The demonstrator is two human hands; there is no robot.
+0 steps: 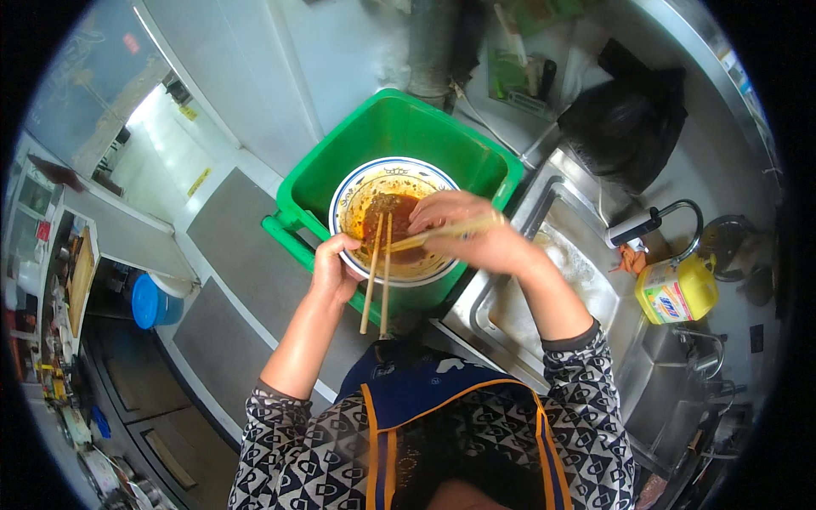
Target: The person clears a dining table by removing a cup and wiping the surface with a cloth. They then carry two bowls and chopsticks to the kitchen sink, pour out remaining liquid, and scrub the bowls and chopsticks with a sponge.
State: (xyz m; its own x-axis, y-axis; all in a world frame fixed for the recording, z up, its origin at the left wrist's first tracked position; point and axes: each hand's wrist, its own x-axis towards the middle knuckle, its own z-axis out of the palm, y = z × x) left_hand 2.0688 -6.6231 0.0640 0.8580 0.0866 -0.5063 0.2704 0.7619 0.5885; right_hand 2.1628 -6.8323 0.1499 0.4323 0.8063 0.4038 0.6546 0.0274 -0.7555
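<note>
A white bowl (342,194) with blue patterning near its rim is held over a green bin (310,166). Dark reddish-brown, oily food remains (399,206) lie inside it. My left hand (334,265) grips the bowl's near left edge, thumb over the rim. Two wooden chopsticks (386,285) rest in the bowl, their ends sticking out over the near rim. Over the bowl's right side, my right hand (484,242) is closed around other pale chopsticks (446,229), smeared by motion. How many it holds I cannot tell.
To the right stands a steel sink (544,314) with foamy water and a faucet (633,229). A yellow jug (680,289) and a black plastic bag (625,127) are beside it. Grey mats (246,229) cover the floor at left, near a blue bucket (149,302).
</note>
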